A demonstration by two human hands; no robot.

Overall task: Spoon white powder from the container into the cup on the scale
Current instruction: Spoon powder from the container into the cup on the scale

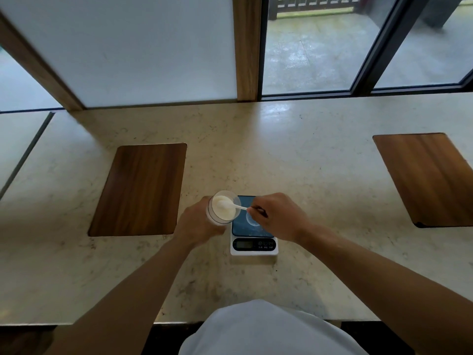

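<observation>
My left hand (197,224) grips a clear container (223,209) of white powder, tilted toward me just left of the scale. My right hand (277,216) pinches the handle of a white plastic spoon (236,206), whose bowl is dipped into the powder in the container. A white digital scale (253,245) with a dark glass top stands on the counter. On its platform sits a small clear cup (251,220), mostly hidden beneath my right hand.
The pale marble counter (307,175) holds a wooden inset board (139,189) at the left and another wooden inset board (430,179) at the far right. Windows with wooden frames run along the back edge. The counter's front edge is close to my body.
</observation>
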